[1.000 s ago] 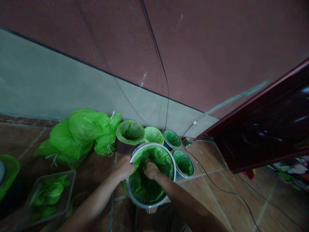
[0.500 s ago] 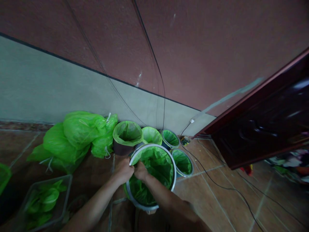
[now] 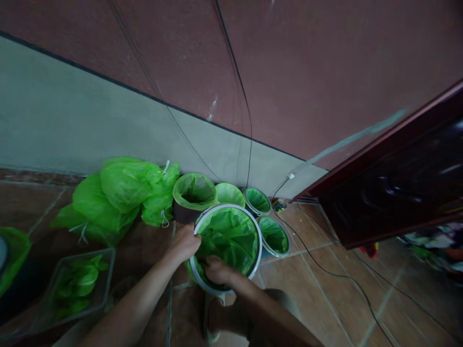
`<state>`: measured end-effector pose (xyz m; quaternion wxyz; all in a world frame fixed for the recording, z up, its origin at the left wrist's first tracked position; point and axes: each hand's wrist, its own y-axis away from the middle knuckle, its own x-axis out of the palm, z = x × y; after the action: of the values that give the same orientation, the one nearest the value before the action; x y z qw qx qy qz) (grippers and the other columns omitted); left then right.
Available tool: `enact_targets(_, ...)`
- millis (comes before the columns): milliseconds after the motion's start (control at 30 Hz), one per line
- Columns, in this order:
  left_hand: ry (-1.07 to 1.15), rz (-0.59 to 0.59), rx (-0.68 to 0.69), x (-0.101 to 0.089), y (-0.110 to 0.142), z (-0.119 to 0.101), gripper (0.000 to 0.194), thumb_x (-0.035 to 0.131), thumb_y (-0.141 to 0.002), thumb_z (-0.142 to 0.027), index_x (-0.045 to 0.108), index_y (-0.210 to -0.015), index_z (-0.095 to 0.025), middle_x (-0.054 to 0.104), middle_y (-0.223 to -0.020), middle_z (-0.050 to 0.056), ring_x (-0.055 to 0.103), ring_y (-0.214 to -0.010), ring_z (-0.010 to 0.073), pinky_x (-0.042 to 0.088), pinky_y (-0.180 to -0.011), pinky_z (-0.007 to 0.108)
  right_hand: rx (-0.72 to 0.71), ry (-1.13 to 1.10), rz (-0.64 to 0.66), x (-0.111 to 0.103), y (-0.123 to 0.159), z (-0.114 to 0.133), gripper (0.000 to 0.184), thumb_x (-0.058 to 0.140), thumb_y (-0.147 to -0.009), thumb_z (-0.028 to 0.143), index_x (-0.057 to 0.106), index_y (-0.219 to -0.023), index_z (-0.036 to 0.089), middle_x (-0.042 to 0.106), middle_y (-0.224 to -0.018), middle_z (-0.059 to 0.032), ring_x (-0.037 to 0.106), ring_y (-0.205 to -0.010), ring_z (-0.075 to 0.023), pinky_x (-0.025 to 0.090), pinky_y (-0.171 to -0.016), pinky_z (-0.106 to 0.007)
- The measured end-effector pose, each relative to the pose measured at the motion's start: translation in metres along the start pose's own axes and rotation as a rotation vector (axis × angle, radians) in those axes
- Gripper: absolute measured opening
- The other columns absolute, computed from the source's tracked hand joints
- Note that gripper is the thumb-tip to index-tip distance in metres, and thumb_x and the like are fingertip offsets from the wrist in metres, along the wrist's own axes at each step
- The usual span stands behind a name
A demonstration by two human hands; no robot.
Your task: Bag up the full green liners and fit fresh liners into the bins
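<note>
Lined bin has its rim clasped by the left hand; the half-curled right hand has shifted lower inside, hold unclear.

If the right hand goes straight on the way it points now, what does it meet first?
Probably the thin green plastic liner on the left inner wall of the round grey-rimmed bin, below the rim that the left hand grips. Depth is unclear; the right hand may touch it now.

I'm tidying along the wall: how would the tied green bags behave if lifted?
The tied green bags would probably sag and shift, since their thin plastic is creased and bulging. They may also snag or tear easily, looking almost see-through.
</note>
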<state>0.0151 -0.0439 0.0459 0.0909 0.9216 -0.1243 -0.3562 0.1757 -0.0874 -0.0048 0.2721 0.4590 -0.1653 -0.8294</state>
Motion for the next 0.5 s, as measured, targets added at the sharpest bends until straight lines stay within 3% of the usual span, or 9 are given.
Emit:
enact_targets(33, -0.009, 0.006, 0.008, 0.0, 0.001, 0.0, 0.031, 0.046, -0.078, -0.013, 0.064, -0.103, -0.015, 0.072, -0.1, 0.012, 0.067, -0.094, 0.0221, 0.046, -0.075, 0.026, -0.015, 0.006, 0.007, -0.002, 0.004, -0.002, 0.037, 0.044, -0.089, 0.027, 0.064, -0.119, 0.019, 0.067, -0.117, -0.0092, 0.063, -0.105, -0.0222, 0.048, -0.091, -0.031)
enact_targets(167, 0.003, 0.021, 0.015, 0.0, 0.003, -0.003, 0.032, 0.047, -0.077, -0.01, 0.065, -0.102, -0.016, 0.072, -0.098, 0.01, 0.067, -0.094, 0.0205, 0.045, -0.076, 0.024, -0.031, 0.175, -0.16, -0.018, 0.014, -0.011, 0.043, 0.043, -0.091, 0.03, 0.056, -0.13, 0.016, 0.06, -0.13, -0.0116, 0.056, -0.117, -0.0221, 0.042, -0.1, -0.032)
enact_targets(333, 0.014, 0.036, 0.003, 0.002, 0.002, -0.003, 0.031, 0.046, -0.078, -0.011, 0.064, -0.103, -0.016, 0.072, -0.099, 0.011, 0.067, -0.093, 0.0216, 0.046, -0.074, 0.025, 0.089, 0.377, 0.079, -0.02, 0.019, -0.021, 0.033, 0.051, -0.086, 0.028, 0.068, -0.11, 0.013, 0.07, -0.108, -0.0152, 0.067, -0.098, -0.026, 0.051, -0.085, -0.033)
enact_targets(500, 0.015, 0.058, 0.043, 0.004, 0.002, -0.003, 0.032, 0.047, -0.077, -0.01, 0.065, -0.102, -0.017, 0.072, -0.097, 0.01, 0.067, -0.093, 0.0212, 0.045, -0.073, 0.025, 0.06, 0.49, -0.105, -0.029, 0.019, -0.028, 0.042, 0.048, -0.088, 0.029, 0.057, -0.128, 0.018, 0.063, -0.124, -0.0142, 0.057, -0.118, -0.0264, 0.041, -0.101, -0.038)
